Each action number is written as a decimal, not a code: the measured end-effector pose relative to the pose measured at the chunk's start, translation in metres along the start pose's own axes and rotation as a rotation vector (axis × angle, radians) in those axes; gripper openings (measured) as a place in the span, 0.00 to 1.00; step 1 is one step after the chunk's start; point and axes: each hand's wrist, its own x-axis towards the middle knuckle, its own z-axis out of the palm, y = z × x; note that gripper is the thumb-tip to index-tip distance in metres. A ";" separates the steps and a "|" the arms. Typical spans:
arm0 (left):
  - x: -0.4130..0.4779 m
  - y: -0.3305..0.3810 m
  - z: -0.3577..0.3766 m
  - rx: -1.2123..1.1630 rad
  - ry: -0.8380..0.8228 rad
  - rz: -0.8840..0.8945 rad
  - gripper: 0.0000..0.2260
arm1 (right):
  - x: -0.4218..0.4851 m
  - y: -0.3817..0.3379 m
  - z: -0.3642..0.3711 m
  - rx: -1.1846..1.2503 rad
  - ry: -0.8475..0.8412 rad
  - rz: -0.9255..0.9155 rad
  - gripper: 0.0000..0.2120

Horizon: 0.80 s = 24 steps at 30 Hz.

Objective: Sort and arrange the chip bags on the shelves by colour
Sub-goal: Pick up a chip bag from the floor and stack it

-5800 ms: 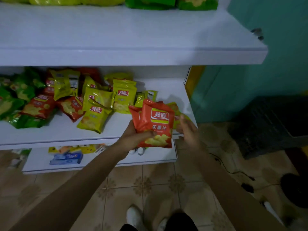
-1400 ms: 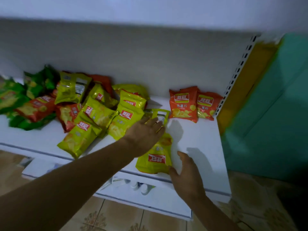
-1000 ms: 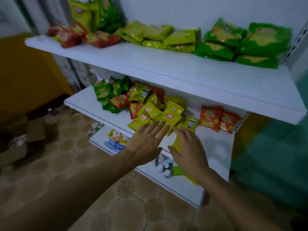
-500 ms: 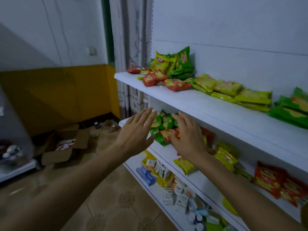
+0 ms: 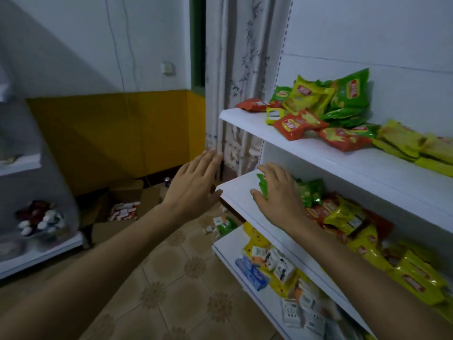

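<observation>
Item: green chip bag [image 5: 262, 190], a small sealed foil pack.
Location: middle shelf [image 5: 232, 192], at its left end near the front edge. More green bags [image 5: 311, 192] lie just beside it to the right.
Right hand [image 5: 279, 200]: lies over the bag with the fingers [image 5: 266, 169] nearly straight and the thumb at the bag's near edge. It is not curled round the bag.
Left hand [image 5: 193, 185]: in the air off the shelf's left end, fingers straight and spread, holding nothing.
Handling (judged): light, soft and air-puffed. The film is slick and the chips inside crush easily.
Hold point (judged): a crimped end seam or the two side edges, pinched lightly; avoid the puffed middle.
Orientation: mostly hidden under the hand. The visible strip runs roughly from front edge to back. Which end is the top cannot be told.
Neighbouring stock: red bags [image 5: 296, 123] and yellow bags [image 5: 402, 141] on the top shelf [image 5: 245, 119].
</observation>
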 end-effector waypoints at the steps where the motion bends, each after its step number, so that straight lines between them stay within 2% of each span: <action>1: -0.001 -0.015 0.005 -0.003 -0.012 -0.017 0.36 | 0.011 -0.008 0.011 0.008 -0.008 -0.011 0.27; 6: 0.007 -0.086 0.043 0.012 -0.077 -0.110 0.38 | 0.068 -0.039 0.070 0.048 -0.084 -0.073 0.27; 11: 0.034 -0.135 0.092 0.006 -0.155 -0.148 0.38 | 0.130 -0.035 0.126 0.065 -0.113 -0.097 0.28; 17: 0.117 -0.203 0.154 -0.021 -0.211 -0.141 0.38 | 0.240 -0.031 0.208 0.120 -0.159 -0.072 0.27; 24: 0.214 -0.260 0.188 0.012 -0.276 -0.147 0.38 | 0.335 -0.024 0.252 0.162 -0.191 -0.090 0.28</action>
